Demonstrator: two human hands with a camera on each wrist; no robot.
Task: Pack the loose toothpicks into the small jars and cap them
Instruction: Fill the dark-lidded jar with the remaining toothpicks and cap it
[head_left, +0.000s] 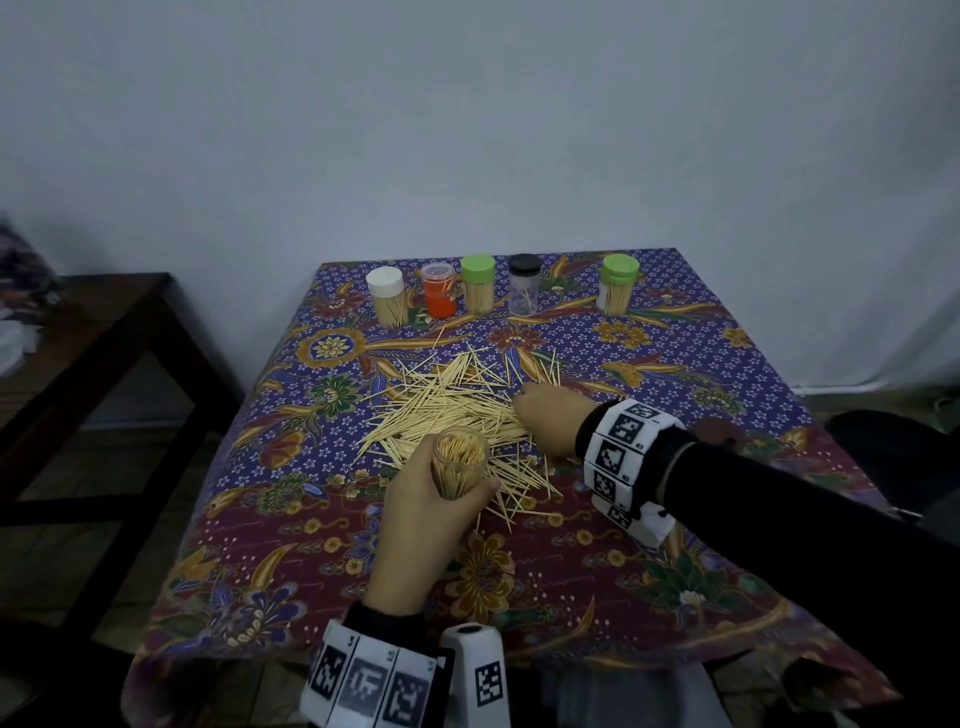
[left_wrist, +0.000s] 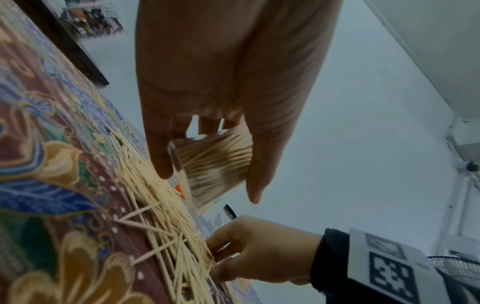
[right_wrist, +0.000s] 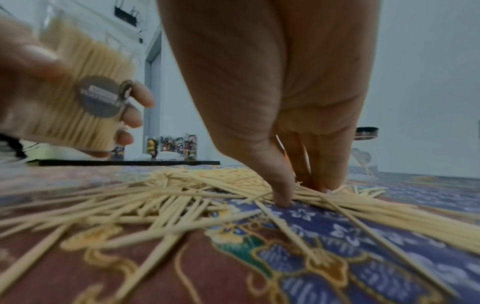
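A heap of loose toothpicks (head_left: 452, 405) lies mid-table on the patterned cloth (head_left: 571, 571). My left hand (head_left: 457, 483) grips an uncapped clear jar (head_left: 461, 452), packed with toothpicks, tilted just above the heap's near edge; the left wrist view shows the jar (left_wrist: 215, 160) between thumb and fingers. My right hand (head_left: 524, 402) reaches down into the heap's right side. In the right wrist view, the right hand (right_wrist: 301, 193) pinches toothpicks (right_wrist: 182, 195) between thumb and fingers against the cloth.
Along the far edge stand several capped jars: white cap (head_left: 385, 296), orange (head_left: 439, 293), green cap (head_left: 478, 283), black cap and almost empty (head_left: 524, 285), green cap (head_left: 618, 283). A dark wooden table (head_left: 104, 338) stands to the left.
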